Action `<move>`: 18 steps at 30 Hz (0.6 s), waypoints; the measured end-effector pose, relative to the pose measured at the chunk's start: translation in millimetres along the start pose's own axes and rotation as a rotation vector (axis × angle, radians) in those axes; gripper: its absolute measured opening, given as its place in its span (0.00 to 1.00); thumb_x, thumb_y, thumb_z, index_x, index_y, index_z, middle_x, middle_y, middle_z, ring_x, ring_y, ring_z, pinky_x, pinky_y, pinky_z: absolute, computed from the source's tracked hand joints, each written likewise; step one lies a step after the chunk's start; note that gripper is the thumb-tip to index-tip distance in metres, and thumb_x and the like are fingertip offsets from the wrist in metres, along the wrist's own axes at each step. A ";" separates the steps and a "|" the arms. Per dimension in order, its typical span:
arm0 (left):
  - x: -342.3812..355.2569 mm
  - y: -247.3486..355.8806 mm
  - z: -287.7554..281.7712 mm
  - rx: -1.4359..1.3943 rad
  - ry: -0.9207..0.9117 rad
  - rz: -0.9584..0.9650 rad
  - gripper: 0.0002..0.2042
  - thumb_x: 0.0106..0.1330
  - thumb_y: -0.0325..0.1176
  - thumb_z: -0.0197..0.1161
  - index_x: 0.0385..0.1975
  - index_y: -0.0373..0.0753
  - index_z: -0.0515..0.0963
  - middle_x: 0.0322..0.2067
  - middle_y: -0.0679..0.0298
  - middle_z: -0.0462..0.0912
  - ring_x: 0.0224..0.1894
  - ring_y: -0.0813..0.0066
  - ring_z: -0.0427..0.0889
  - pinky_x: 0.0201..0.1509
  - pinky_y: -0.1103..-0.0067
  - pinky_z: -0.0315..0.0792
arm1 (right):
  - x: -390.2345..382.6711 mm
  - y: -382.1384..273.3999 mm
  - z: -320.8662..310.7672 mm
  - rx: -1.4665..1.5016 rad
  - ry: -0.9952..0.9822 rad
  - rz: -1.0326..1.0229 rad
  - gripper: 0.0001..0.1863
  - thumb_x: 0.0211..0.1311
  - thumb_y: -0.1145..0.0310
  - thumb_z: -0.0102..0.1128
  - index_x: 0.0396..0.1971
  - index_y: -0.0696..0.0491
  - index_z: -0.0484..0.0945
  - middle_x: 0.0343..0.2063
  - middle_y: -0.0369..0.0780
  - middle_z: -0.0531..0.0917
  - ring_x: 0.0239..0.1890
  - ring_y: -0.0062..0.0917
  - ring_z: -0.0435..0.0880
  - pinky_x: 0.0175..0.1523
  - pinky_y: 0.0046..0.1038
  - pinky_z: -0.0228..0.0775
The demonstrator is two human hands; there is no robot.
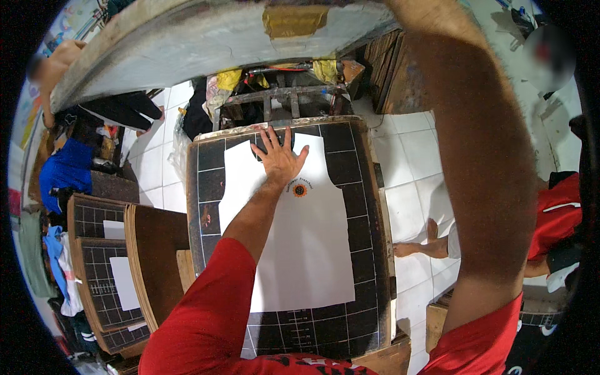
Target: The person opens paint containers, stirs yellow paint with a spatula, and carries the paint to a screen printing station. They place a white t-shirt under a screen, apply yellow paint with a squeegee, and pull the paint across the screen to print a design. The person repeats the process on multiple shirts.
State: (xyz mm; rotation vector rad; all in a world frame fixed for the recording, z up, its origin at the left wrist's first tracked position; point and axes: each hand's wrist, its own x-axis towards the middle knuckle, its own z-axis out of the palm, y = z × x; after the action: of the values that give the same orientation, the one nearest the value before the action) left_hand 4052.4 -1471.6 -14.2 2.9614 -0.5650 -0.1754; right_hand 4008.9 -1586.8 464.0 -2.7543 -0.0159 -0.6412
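My left hand (280, 156) lies with fingers spread on the upper part of a white cut cloth panel (300, 250), shaped like a shirt body with neck and armholes. Just right of my wrist, a small orange round print (300, 190) with curved dark lettering shows on its chest area. Under the cloth is a black board (356, 275) marked with a white grid. A large pale framed screen (206, 44), with a yellowish patch, is raised over the board's far end. My right forearm reaches up along the right side to this screen's edge; the hand itself is cut off at the top.
On the left stand stacked brown boards (156, 250), some gridded with white pieces on them. A metal rack (275, 103) with cloths is beyond the board. More boards (400, 69) lean at the far right. People stand on the white tiled floor (406, 150) at both sides.
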 end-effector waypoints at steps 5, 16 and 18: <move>1.0 0.8 -0.7 0.025 0.032 -0.004 0.47 0.69 0.76 0.37 0.81 0.51 0.48 0.80 0.42 0.39 0.81 0.40 0.25 0.73 0.30 0.26 | 24.4 0.1 9.8 -0.145 0.162 -0.104 0.35 0.59 0.44 0.56 0.50 0.62 0.84 0.52 0.56 0.85 0.55 0.43 0.86 0.61 0.35 0.78; 21.5 -40.7 25.5 -0.748 0.411 0.076 0.44 0.75 0.60 0.52 0.80 0.39 0.45 0.80 0.44 0.40 0.83 0.47 0.31 0.80 0.46 0.29 | -35.9 -7.5 11.9 -0.052 0.240 -0.048 0.32 0.58 0.46 0.60 0.50 0.59 0.85 0.50 0.53 0.86 0.53 0.39 0.87 0.59 0.37 0.79; 8.2 -49.1 20.3 -0.722 0.429 0.226 0.43 0.77 0.58 0.51 0.80 0.36 0.43 0.80 0.45 0.39 0.83 0.48 0.30 0.81 0.53 0.28 | -47.3 -16.2 9.9 -0.050 0.186 0.017 0.31 0.58 0.46 0.60 0.45 0.60 0.87 0.44 0.51 0.89 0.48 0.42 0.89 0.55 0.38 0.82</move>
State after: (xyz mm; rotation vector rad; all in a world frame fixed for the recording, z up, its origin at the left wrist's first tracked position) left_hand 4074.8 -1431.3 -41.9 2.1284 -0.6045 0.2291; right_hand 3969.3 -1565.5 439.9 -2.7276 0.0663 -0.9013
